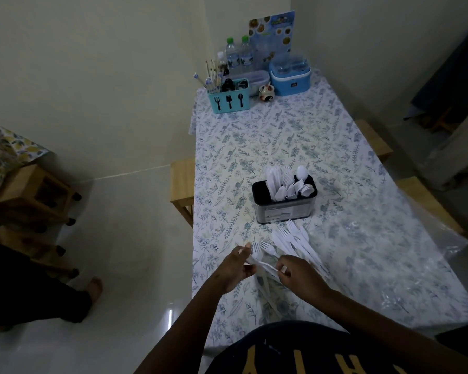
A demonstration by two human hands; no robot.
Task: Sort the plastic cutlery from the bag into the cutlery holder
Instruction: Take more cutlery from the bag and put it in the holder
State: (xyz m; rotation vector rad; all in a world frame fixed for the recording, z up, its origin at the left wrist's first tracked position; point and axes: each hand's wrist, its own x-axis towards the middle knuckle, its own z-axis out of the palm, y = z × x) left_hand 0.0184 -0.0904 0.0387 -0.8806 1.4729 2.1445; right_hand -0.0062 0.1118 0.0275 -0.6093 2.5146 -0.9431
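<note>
A steel cutlery holder (284, 211) with a black top stands mid-table and has white plastic spoons, knives and forks upright in it. Just in front of it lies a loose pile of white plastic forks (295, 241). My left hand (234, 268) grips a small bunch of white forks (262, 252) by their handles, tines pointing away from me. My right hand (295, 271) pinches the handle ends of the same bunch. A clear plastic bag (405, 255) lies flat on the table's right side.
A teal cutlery caddy (229, 99), water bottles (238, 56), a blue container (289, 76) and a small jar (265, 93) stand at the far end. Wooden stools (181, 182) flank the table. Another person's leg and foot (92, 290) are on the floor at left.
</note>
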